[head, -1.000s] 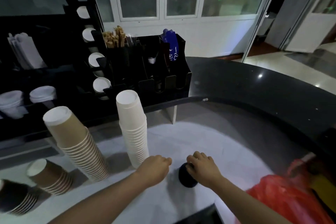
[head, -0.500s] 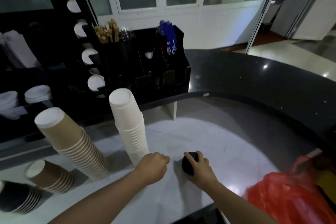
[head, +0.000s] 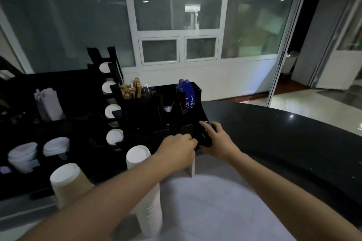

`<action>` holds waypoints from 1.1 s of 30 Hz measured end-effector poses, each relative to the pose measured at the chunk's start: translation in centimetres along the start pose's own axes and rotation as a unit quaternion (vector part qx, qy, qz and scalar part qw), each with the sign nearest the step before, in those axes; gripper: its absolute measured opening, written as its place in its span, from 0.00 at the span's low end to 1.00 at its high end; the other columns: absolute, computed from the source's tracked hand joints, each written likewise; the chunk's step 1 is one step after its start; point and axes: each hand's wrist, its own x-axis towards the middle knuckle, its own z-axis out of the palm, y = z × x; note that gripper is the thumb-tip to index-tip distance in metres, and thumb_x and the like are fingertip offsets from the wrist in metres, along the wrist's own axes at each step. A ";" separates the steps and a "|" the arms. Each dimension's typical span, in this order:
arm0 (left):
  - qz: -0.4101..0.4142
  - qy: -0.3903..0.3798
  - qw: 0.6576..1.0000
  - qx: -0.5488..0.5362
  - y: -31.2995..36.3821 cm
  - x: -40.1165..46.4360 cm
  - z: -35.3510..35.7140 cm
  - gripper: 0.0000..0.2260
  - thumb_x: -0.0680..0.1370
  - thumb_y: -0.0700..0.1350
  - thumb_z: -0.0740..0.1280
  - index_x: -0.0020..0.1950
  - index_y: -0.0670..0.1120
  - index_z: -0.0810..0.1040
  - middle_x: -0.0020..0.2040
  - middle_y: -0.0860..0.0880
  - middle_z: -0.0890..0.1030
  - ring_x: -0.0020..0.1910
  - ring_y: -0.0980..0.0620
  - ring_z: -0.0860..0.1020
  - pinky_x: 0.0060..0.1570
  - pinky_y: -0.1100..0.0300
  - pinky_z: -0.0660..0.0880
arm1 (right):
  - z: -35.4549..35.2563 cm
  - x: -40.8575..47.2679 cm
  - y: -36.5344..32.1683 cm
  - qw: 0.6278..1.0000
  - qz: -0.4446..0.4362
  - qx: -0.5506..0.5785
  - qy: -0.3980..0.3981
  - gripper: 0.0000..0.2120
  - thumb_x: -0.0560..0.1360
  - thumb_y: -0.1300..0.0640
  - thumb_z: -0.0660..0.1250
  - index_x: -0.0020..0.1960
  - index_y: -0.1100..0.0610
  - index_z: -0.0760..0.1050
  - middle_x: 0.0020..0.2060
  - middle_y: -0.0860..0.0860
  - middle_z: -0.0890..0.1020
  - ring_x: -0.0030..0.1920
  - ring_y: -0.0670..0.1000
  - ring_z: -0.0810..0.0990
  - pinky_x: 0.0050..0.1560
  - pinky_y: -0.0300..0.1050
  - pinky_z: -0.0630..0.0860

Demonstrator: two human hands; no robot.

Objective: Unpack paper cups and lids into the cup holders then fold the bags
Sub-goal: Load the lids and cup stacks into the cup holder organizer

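Black stack of plastic lids pinched in the right hand, thumb low and fingers curled over the top, held at the front right corner of the black acrylic condiment organiser on the dark counter. Left hand closed in a loose fist just beside the lids, knuckles up; cannot tell whether anything is held inside. Blue packets upright in the organiser's right rear compartment, white handwritten-looking characters on them, too blurred to read. Brown paper-wrapped sticks bunched in the left rear compartment. White lids showing through round openings of the tall black cup holder. Nearer, upside-down tall white paper cup stack and kraft-brown paper cup stack standing on the pale lower worktop.
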 end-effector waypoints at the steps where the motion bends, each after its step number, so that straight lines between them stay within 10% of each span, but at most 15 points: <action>1: 0.002 0.000 1.000 0.001 -0.7 0.7 -1.4 0.11 0.81 0.49 0.58 0.58 0.49 0.77 0.54 0.49 0.78 0.53 0.44 0.78 0.42 0.52 0.70 | -0.9 1.6 -0.4 1.000 -0.006 -0.010 -0.001 0.45 0.70 0.47 0.76 0.80 0.45 0.56 0.71 0.57 0.64 0.63 0.62 0.75 0.61 0.56 0.76; 8: -0.062 -0.185 0.980 -0.038 -8.5 6.2 -7.2 0.16 0.82 0.45 0.57 0.66 0.53 0.78 0.62 0.49 0.79 0.57 0.48 0.78 0.56 0.50 0.78 | -3.8 10.1 0.3 0.998 -0.020 -0.028 -0.045 0.35 0.68 0.46 0.75 0.68 0.42 0.60 0.69 0.52 0.65 0.60 0.63 0.77 0.62 0.63 0.75; 14: -0.094 -0.294 0.951 -0.023 -12.0 10.9 -5.1 0.21 0.82 0.41 0.56 0.74 0.52 0.73 0.73 0.47 0.72 0.68 0.46 0.73 0.64 0.55 0.71 | -1.5 14.0 2.2 0.986 -0.099 -0.093 -0.100 0.37 0.70 0.47 0.74 0.73 0.44 0.58 0.71 0.54 0.63 0.68 0.62 0.70 0.75 0.73 0.50; 33: -0.055 -0.518 0.851 0.064 -11.6 15.2 5.2 0.32 0.82 0.40 0.55 0.83 0.49 0.44 0.83 0.49 0.42 0.82 0.44 0.44 0.78 0.46 0.44 | 2.8 14.6 4.6 0.907 -0.192 -0.345 -0.143 0.37 0.77 0.37 0.64 0.81 0.50 0.58 0.77 0.50 0.67 0.79 0.55 0.58 0.69 0.80 0.34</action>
